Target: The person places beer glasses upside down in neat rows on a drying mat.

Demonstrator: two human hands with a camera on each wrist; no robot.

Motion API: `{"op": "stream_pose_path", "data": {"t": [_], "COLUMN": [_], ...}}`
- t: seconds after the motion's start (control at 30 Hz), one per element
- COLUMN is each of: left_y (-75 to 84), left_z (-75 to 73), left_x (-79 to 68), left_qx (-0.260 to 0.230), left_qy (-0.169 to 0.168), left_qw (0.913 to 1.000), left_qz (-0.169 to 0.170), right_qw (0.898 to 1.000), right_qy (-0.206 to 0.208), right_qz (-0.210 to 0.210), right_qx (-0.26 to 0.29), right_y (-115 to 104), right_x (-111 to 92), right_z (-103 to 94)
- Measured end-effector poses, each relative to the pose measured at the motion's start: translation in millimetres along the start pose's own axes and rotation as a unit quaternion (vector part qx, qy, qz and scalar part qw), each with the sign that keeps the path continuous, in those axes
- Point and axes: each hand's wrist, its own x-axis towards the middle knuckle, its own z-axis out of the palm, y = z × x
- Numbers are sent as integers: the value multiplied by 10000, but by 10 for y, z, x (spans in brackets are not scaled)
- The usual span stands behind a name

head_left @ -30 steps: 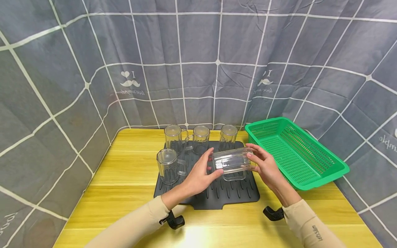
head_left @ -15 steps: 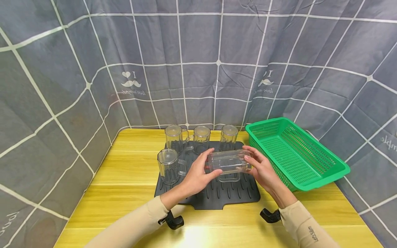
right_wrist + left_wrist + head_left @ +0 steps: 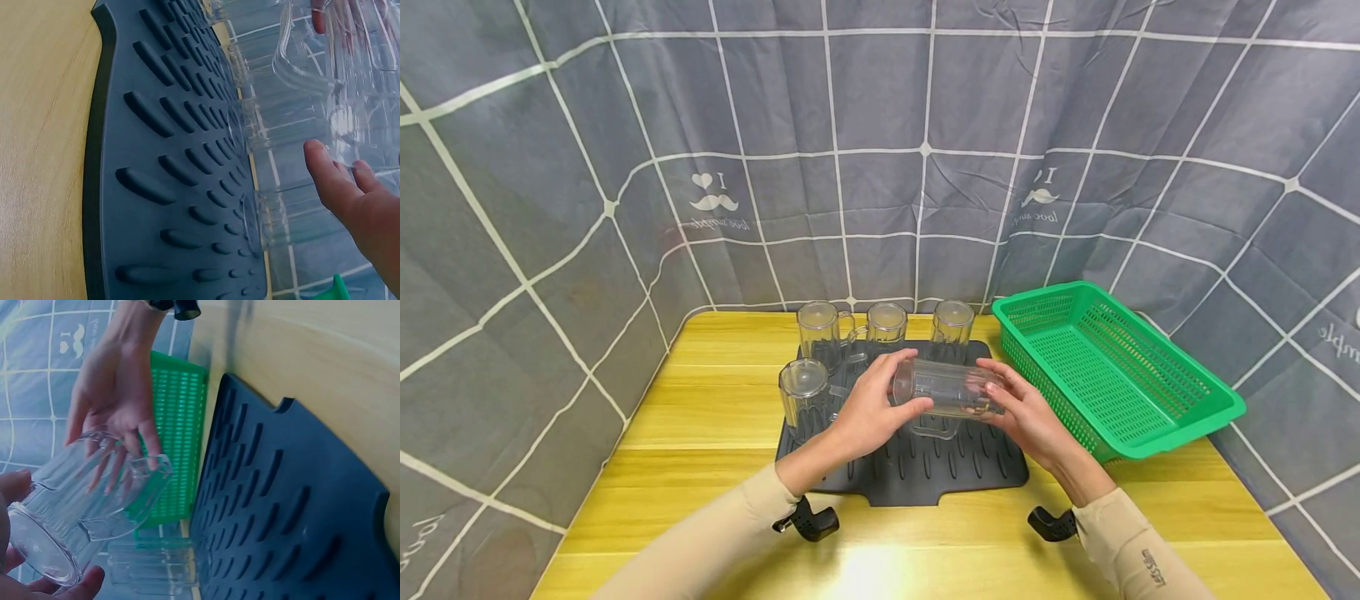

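Observation:
Above the black drying mat (image 3: 917, 475), both hands hold a clear glass mug (image 3: 947, 387) lying on its side. My left hand (image 3: 872, 408) grips the mug's base end, thumb in front and fingers behind. My right hand (image 3: 1030, 417) is at the mouth end, with its thumb and fingers around the rim. In the left wrist view, the right fingers (image 3: 112, 456) show through the glass. The mug's handle (image 3: 144, 509) points down toward the mat. Several matching mugs stand upside down on the mat, one of them the front-left mug (image 3: 805, 400).
A green plastic basket (image 3: 1187, 442) with perforated walls stands to the right of the mat. The wooden table (image 3: 700, 400) meets a grey checked curtain (image 3: 880, 200) behind and at both sides. Another upturned mug (image 3: 953, 329) stands just behind the held one.
The held mug has shifted a little to the left and its base has swung toward the left palm. Both hands have moved slightly left with it. The standing mugs and basket stay put.

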Motion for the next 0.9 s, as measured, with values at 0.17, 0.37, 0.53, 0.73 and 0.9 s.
{"op": "stream_pose_path", "data": {"t": [0.17, 0.37, 0.53, 0.73, 0.9], "left_y": [54, 97, 113, 136, 142], "left_z": [-81, -176, -245, -314, -337], "left_x": [15, 63, 138, 239, 319], "left_qx": [515, 1022, 1486, 1922, 2353], "left_qy": [10, 75, 89, 5, -59], "left_qw": [9987, 9947, 9889, 9813, 9717], "left_qz": [-7, -30, 14, -39, -197], "right_qw": [9995, 9992, 9988, 9979, 9965], "right_qy": [-62, -140, -112, -90, -67], "right_qz": [51, -91, -151, -141, -151], "right_qx": [-305, -354, -443, -632, -824], "right_y": [25, 34, 57, 86, 107], "right_x": [-2, -22, -36, -46, -40], "right_z": [15, 11, -15, -45, -66]}}
